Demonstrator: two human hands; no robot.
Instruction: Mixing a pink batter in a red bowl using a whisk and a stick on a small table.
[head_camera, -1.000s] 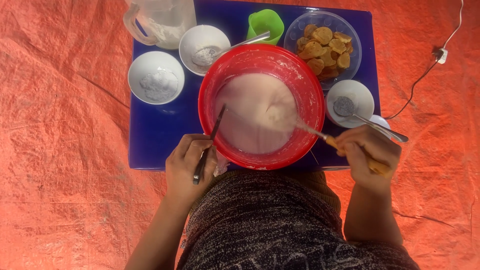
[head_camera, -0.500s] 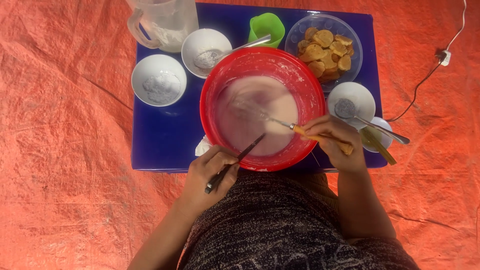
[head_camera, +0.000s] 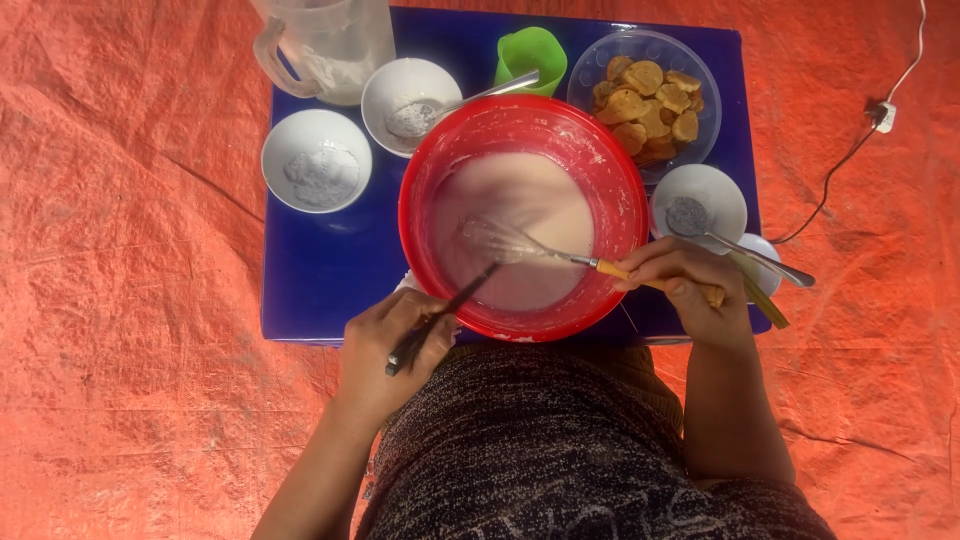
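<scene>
I see the whisk (head_camera: 520, 243) lying in the pale batter of the red bowl (head_camera: 430, 170), its long axis running from my right hand (head_camera: 685, 290) leftward into the bowl. That hand is clamped on the wooden handle just outside the rim. My left hand (head_camera: 395, 340), at the near rim, is closed round a dark thin utensil (head_camera: 440, 318) angled into the batter. The bowl sits on the blue desk (head_camera: 320, 270). The utensil's tip is submerged, so its kind is unclear.

The blue tabletop (head_camera: 320, 280) is left bare at lower left of the red bowl (head_camera: 620, 200); the upper edge is crowded by a jug (head_camera: 330, 45), white bowls (head_camera: 315, 160) and a green cup (head_camera: 530, 55), the right by a biscuit bowl (head_camera: 700, 75)
</scene>
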